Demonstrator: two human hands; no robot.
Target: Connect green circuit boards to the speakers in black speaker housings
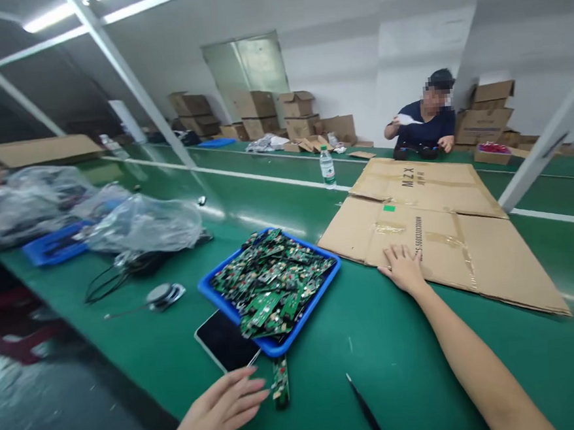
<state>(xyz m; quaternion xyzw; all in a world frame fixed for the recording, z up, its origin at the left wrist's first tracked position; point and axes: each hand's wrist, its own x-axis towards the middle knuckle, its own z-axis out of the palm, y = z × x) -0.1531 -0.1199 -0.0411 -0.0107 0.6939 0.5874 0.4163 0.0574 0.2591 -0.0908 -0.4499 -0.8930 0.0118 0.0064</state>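
Observation:
My right hand (403, 269) rests with fingers spread on the near edge of a flattened cardboard box (435, 221), which bears printed letters and strips of tape. Low in the view, my left hand (226, 406) is open, fingers extended, holding nothing. Just right of its fingertips lies a single green circuit board (280, 382). Beyond that stands a blue tray (309, 313) heaped with small circuit boards (271, 275). A dark-screened tablet or phone (227, 340) sits partly under the tray's left side. Dark tweezers (364, 406) lie on the green table between my arms.
A round speaker-like part (162, 294) with a wire lies left of the tray. Behind it are clear plastic bags (144, 221) and another blue tray (56, 244). A water bottle (328, 169) stands beyond the cardboard. Across the table sits a person (430, 120); cardboard boxes line the wall.

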